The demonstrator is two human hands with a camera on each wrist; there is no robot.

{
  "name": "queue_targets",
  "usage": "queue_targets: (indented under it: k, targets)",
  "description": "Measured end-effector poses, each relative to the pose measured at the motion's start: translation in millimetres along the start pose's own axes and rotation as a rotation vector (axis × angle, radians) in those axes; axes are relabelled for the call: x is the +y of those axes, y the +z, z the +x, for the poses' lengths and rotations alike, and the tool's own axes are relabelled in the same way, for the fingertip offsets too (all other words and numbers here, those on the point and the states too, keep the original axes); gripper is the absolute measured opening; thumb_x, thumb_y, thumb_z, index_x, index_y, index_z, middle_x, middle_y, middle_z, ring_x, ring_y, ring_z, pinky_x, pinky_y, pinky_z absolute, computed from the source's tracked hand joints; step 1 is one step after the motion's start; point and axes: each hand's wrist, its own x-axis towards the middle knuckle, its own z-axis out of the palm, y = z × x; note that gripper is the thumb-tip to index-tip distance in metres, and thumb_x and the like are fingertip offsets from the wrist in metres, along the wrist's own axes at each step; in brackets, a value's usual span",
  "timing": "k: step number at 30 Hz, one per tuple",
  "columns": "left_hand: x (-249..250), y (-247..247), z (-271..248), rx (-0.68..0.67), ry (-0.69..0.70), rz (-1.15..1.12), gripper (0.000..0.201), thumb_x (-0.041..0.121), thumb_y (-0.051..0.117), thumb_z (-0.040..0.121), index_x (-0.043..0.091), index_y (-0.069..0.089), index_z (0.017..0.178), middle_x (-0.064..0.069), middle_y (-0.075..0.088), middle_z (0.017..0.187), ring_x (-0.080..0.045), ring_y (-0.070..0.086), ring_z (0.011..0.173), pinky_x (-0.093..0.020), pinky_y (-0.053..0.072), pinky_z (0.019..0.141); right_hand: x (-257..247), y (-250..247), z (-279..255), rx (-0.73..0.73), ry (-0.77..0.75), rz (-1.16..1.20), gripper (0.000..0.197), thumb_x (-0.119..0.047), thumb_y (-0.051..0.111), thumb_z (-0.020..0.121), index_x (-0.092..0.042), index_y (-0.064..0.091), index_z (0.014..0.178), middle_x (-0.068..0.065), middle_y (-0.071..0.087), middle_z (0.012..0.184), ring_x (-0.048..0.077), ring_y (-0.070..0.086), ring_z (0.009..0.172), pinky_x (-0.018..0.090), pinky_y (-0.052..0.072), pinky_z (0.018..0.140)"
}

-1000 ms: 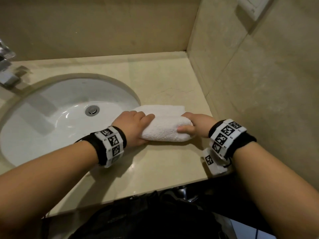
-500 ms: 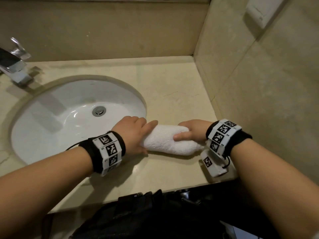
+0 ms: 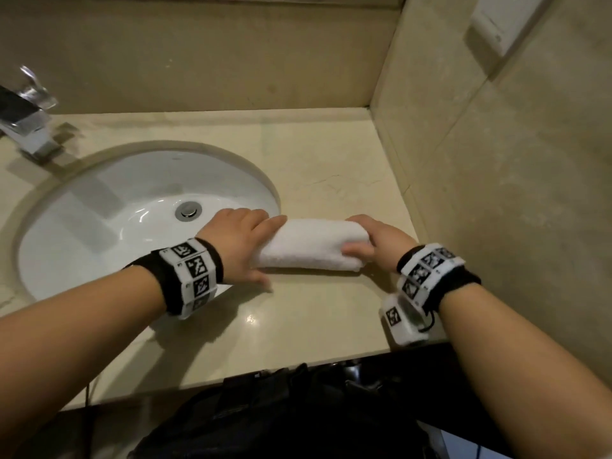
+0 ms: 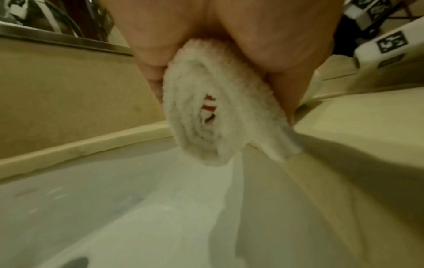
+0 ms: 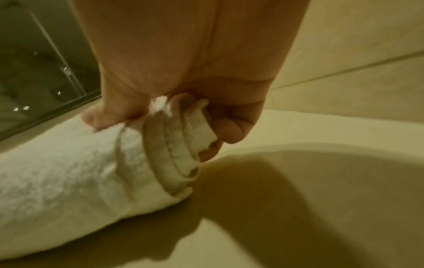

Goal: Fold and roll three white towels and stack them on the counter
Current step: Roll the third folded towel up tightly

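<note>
On the far left we see a shiny tap (image 3: 28,127) standing on the counter (image 3: 298,313). Next to it is the round white sink (image 3: 109,210), with a metal drain (image 3: 188,210) in the bottom.

Just right of the sink is our left hand (image 3: 236,243). It wears a black band with black and white squares (image 3: 193,276) on the wrist. Our left hand holds the left end of the towel (image 3: 311,245). The fingers lie over the top and the thumb is down on the near side, so the towel sits between them.

The towel is white and fluffy. It is rolled up into a fat log. It lies flat on the counter, going from left to right, in the space between the sink and the side wall (image 3: 496,193). In the left wrist view the end of the roll (image 4: 206,117) looks like a swirl, with layers going round and round. Deep in the middle of the swirl we see a tiny bit of red and white. A loose flap sticks out at the bottom of the roll, down on the counter.

Our right hand (image 3: 381,241) holds the right end of the towel. In the right wrist view the fingers (image 5: 229,132) curl around the layers at that end and the thumb presses on top.

On the wall at the far right there is a white box (image 3: 496,24).
</note>
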Motion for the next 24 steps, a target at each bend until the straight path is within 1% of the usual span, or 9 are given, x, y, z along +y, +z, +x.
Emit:
queue_targets:
  k: [3,6,8,10,12,15,17,20,24]
  targets:
    - [-6,4,-7,-0.048,-0.041,0.01,0.1,0.059,0.063,0.069,0.026,0.007,0.144,-0.006,0.047,0.128,-0.025,0.049,0.111,-0.036,0.04,0.094,1,-8,6,-0.068,0.054,0.011,0.049,-0.045,0.05,0.088,-0.022,0.041,0.13,0.009,0.059,0.121,0.021,0.054,0.099,0.028,0.037,0.082]
    - [-7,-4,-3,-0.063,-0.027,-0.131,0.089,0.051,0.062,0.068,0.032,0.014,0.141,-0.002,0.055,0.117,-0.023,0.054,0.104,-0.033,0.042,0.086,-4,-11,8,0.003,0.059,-0.145,0.054,-0.052,0.046,0.087,-0.019,0.041,0.13,0.009,0.055,0.124,0.027,0.053,0.109,0.036,0.042,0.089]
    - [-8,-8,-6,-0.124,-0.023,-0.245,0.081,0.049,0.062,0.064,0.037,0.023,0.134,0.002,0.061,0.105,-0.021,0.059,0.096,-0.031,0.046,0.077,-9,-10,6,0.084,-0.053,-0.273,0.071,-0.061,0.055,0.076,-0.023,0.035,0.134,0.007,0.045,0.134,0.028,0.045,0.12,0.044,0.04,0.099]
    - [-10,-11,-10,-0.203,-0.043,-0.307,0.078,0.05,0.064,0.062,0.039,0.027,0.13,0.004,0.064,0.101,-0.019,0.061,0.089,-0.031,0.05,0.073,-11,-3,2,0.002,-0.135,-0.32,0.097,-0.065,0.067,0.061,-0.029,0.023,0.14,0.006,0.033,0.141,0.027,0.038,0.126,0.048,0.037,0.102]
    - [-5,-10,-15,-0.23,-0.07,-0.298,0.08,0.054,0.066,0.061,0.037,0.027,0.129,0.003,0.063,0.105,-0.019,0.06,0.09,-0.033,0.051,0.075,-12,12,0,-0.056,-0.116,-0.346,0.107,-0.059,0.075,0.054,-0.033,0.018,0.14,0.006,0.031,0.14,0.027,0.04,0.124,0.047,0.041,0.1]
    - [15,-3,-18,-0.14,-0.075,-0.139,0.093,0.066,0.065,0.06,0.028,0.023,0.133,-0.004,0.057,0.114,-0.025,0.057,0.099,-0.038,0.049,0.084,-10,31,0,0.041,-0.082,-0.307,0.079,-0.044,0.071,0.061,-0.035,0.032,0.129,0.007,0.042,0.123,0.028,0.051,0.11,0.037,0.048,0.087]
    - [27,2,-18,-0.069,-0.08,-0.069,0.095,0.067,0.062,0.062,0.025,0.019,0.135,-0.007,0.055,0.117,-0.027,0.056,0.1,-0.04,0.048,0.086,-10,35,-4,0.04,-0.069,-0.271,0.065,-0.039,0.067,0.063,-0.033,0.038,0.122,0.006,0.047,0.116,0.027,0.053,0.105,0.032,0.047,0.079]
    - [31,2,-26,-0.018,-0.082,-0.057,0.087,0.069,0.057,0.065,0.024,0.024,0.132,-0.008,0.057,0.111,-0.028,0.058,0.095,-0.04,0.049,0.082,-12,37,-13,0.023,-0.051,-0.216,0.068,-0.032,0.068,0.064,-0.03,0.037,0.124,0.007,0.046,0.118,0.027,0.053,0.103,0.03,0.045,0.078]
    - [20,1,-59,-0.034,-0.118,-0.086,0.08,0.065,0.057,0.065,0.025,0.027,0.128,-0.005,0.059,0.105,-0.027,0.058,0.091,-0.037,0.049,0.077,-40,46,-22,-0.028,-0.091,-0.166,0.063,-0.032,0.066,0.061,-0.032,0.04,0.118,0.006,0.048,0.115,0.027,0.053,0.103,0.038,0.049,0.082]
